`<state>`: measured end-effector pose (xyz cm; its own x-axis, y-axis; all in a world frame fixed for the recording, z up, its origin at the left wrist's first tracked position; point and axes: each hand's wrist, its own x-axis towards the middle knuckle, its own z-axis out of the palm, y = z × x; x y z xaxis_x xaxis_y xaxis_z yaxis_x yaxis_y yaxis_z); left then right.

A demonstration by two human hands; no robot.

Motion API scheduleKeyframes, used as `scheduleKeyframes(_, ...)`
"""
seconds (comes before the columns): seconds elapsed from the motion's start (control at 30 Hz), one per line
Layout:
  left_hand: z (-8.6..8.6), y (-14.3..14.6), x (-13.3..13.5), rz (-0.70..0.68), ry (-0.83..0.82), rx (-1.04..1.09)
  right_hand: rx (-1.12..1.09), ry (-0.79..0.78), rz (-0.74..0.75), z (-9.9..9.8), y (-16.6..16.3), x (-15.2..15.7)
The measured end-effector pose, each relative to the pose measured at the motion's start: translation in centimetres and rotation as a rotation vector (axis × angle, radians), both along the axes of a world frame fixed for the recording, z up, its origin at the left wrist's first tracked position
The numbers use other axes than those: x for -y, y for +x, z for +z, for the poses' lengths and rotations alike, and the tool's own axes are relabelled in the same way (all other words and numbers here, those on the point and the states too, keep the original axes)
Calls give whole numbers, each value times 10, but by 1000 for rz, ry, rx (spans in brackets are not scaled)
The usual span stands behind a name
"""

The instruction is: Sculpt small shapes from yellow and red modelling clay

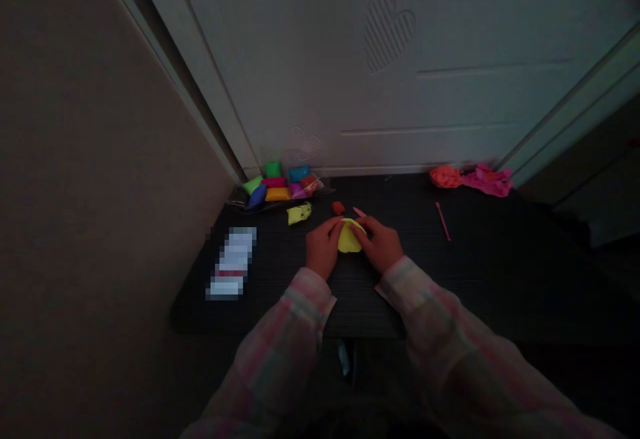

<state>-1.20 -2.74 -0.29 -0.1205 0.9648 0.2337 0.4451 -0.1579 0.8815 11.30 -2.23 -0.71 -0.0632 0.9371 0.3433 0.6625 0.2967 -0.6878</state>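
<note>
A flattened piece of yellow modelling clay is held up between my two hands, over the middle of the dark table. My left hand pinches its left edge. On the other side my right hand grips the right edge, with the thumb lying on the clay's face. Just beyond my hands sits a small red lump of clay. A pink tool lies beside it, its lower part hidden behind my right hand. Left of these rests an opened yellow clay packet.
A clear bag of several coloured clay packets lies at the back left. A pixelated white rectangle is at the left. To the right are a thin pink stick tool and crumpled pink and orange material. A white panel stands behind the table.
</note>
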Motion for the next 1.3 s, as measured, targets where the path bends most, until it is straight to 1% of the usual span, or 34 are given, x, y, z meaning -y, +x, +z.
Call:
scheduleKeyframes(0.17, -2, 0, 1, -6, -3, -38, -81, -43, 6, 1, -1, -1)
scheduleKeyframes(0.23, -5, 0, 0, -14, -9, -10, -80, -59, -12, 2, 0, -2)
scheduleKeyframes(0.33, -9, 1, -3, -42, -20, 91, -92, -47, -55, 1, 2, -2)
scheduleKeyframes(0.4, -10, 1, -4, -63, -39, 96, -108, -35, -55, 1, 2, -3)
scheduleKeyframes(0.5, -9, 0, -3, -58, -63, 20, -135, -35, -33, 0, 2, -3)
scheduleKeyframes(0.6, -8, -1, -1, -49, -51, 2, -154, -44, -29, -1, 1, -3)
scheduleKeyframes(0.73, -7, 0, -2, -95, -75, 51, -181, -54, -46, -2, 1, -4)
scheduleKeyframes(0.87, -5, 0, -3, -92, -91, 123, -180, -64, -67, -2, 2, -4)
scheduleKeyframes(1.03, -3, -1, -1, -58, -42, -1, -184, -89, -46, -3, 1, -4)
scheduleKeyframes(1.1, -4, -2, -1, -64, -30, -17, -175, -88, -21, -2, 1, -4)
scheduleKeyframes(1.17, -5, -1, -1, -71, -34, 20, -167, -83, 0, -2, 0, -4)
scheduleKeyframes(1.3, -6, -1, -3, -87, -48, 129, -177, -91, -24, -2, 0, -3)
